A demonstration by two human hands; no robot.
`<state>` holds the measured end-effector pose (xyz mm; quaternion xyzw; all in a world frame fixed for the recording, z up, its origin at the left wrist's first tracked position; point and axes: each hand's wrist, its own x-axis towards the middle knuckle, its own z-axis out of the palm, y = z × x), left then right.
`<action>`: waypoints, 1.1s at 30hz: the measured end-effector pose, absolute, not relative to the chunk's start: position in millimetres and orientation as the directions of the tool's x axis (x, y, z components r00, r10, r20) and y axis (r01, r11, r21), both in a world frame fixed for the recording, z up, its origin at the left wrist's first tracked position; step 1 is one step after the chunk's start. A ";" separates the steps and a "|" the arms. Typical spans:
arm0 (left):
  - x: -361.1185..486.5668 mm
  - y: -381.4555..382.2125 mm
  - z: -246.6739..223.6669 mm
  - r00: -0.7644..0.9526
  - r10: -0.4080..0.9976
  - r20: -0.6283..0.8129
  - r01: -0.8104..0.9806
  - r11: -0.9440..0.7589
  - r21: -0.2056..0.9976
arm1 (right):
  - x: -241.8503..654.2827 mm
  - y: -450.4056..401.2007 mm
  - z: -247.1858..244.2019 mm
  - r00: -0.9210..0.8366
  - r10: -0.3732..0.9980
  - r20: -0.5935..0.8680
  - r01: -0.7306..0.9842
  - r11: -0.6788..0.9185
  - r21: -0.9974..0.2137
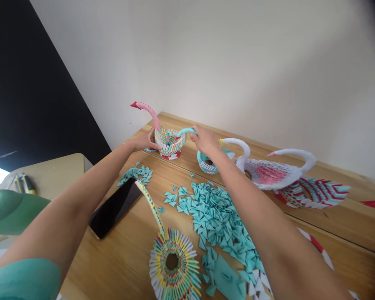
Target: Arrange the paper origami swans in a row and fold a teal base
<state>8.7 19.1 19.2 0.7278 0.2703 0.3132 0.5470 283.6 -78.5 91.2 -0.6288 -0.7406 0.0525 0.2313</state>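
At the back of the table, my left hand (145, 140) has its thumb and fingers around the left side of a multicolour folded-paper swan (170, 141) with a pink neck and red beak. My right hand (204, 139) grips the curved turquoise neck (186, 131) of another paper swan, whose round turquoise body (207, 163) sits partly hidden below the hand. The turquoise neck's red tip overlaps the multicolour swan's body in view. Nearer to me stands a third paper swan (175, 266), yellow, green and white, with a pale yellow neck.
Loose turquoise folded paper triangles (220, 216) form a large pile under my right forearm, with a smaller heap (139, 173) behind the black phone (114, 208). White paper swans (273, 171) stand along the right. A wall rises behind the wooden table (106, 262).
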 end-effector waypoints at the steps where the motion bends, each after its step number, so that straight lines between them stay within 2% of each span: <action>1: 8.4 19.4 19.8 0.663 0.731 0.163 0.048 -0.258 0.965 | 281.7 -78.0 90.6 -0.099 0.955 0.281 0.905 0.203 -0.373; 9: 8.7 20.6 21.4 0.671 0.721 0.176 0.018 -0.252 0.967 | 284.3 -70.2 79.6 -0.107 0.935 0.338 0.821 0.275 -0.500; 13: 6.5 16.7 24.2 0.665 0.735 0.132 0.056 -0.225 0.973 | 283.8 -78.1 85.1 -0.113 0.940 0.322 0.831 0.267 -0.488; 20: -10.0 11.3 26.6 0.676 0.713 0.184 0.044 -0.288 0.956 | 280.4 -126.6 96.8 -0.137 0.833 0.535 0.735 0.448 -0.509; 27: -18.9 -6.7 29.6 0.645 0.753 0.131 0.058 -0.219 0.974 | 278.3 -172.0 100.5 -0.099 0.822 0.561 0.657 0.477 -0.584; 30: -14.9 -14.6 26.2 0.623 0.774 0.109 0.049 -0.177 0.983 | 266.3 -177.2 82.9 -0.079 0.865 0.496 0.631 0.429 -0.646; 33: -7.4 -20.5 21.4 0.551 0.833 0.038 0.054 -0.081 0.995 | 249.8 -170.0 54.2 -0.069 0.962 0.265 0.617 0.249 -0.746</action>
